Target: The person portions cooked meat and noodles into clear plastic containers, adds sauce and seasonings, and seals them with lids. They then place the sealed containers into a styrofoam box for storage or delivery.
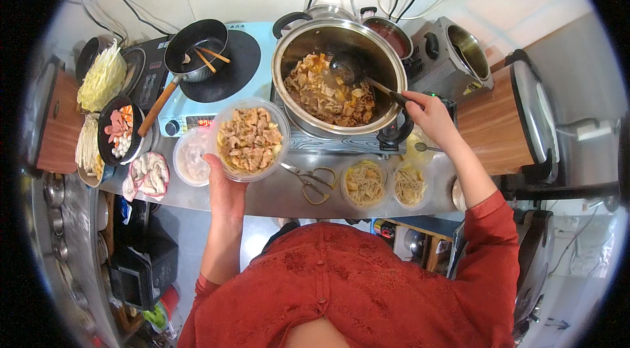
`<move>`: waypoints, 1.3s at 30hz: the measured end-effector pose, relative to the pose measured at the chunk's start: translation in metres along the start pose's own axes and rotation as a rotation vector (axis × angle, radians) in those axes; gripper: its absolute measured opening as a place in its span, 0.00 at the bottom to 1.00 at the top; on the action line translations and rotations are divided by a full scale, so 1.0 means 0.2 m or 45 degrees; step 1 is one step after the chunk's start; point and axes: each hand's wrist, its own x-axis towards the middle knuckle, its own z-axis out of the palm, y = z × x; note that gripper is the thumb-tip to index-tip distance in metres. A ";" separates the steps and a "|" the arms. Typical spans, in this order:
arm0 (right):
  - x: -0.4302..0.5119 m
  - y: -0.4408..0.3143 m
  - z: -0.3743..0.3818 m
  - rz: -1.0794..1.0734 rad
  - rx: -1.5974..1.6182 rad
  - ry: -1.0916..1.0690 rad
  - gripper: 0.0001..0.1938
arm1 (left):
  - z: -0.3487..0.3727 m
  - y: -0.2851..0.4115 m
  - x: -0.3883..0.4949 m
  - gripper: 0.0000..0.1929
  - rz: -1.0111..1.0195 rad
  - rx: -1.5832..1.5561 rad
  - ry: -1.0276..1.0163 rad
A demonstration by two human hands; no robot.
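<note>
My left hand (227, 190) holds up a round clear plastic container (284, 151) filled with cooked meat pieces (251, 139). In my right hand (428, 114) is the dark handle of a ladle (347, 66), whose black bowl lies among the meat stew (334, 94) inside a large stainless steel pot (339, 127). The pot stands on a cooker with a wood-pattern front. Two plastic containers of noodle-like strands (365, 183) (410, 184) sit on the steel counter near its front edge. Open scissors (312, 181) lie between them and my left hand. A container of pale contents (192, 157) is just left of the held one.
A wok (172, 66) with wooden chopsticks rests on the light-blue induction cooker (241, 87). Cabbage (103, 75), enoki mushrooms (87, 139), a black bowl of sliced foods (118, 131) and a cloth (146, 176) are at left. A saucepan (393, 35) and wood-pattern bins (492, 121) stand right.
</note>
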 end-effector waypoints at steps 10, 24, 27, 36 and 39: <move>-0.04 -0.09 -0.03 0.270 0.403 -0.229 0.19 | -0.03 0.00 -0.02 0.45 -0.025 -0.015 -0.048; 0.07 0.03 -0.02 0.262 0.231 -0.134 0.18 | -0.06 0.00 -0.05 0.45 -0.034 -0.051 -0.059; 0.06 0.02 -0.06 0.639 0.774 -0.284 0.17 | -0.07 0.00 -0.04 0.45 -0.046 -0.086 -0.068; -0.12 -0.21 -0.19 0.696 1.179 -0.348 0.18 | -0.05 -0.02 -0.03 0.43 -0.062 -0.078 -0.157; -0.20 -0.33 -0.29 0.644 1.167 -0.355 0.19 | -0.05 -0.03 -0.01 0.43 -0.063 -0.070 -0.190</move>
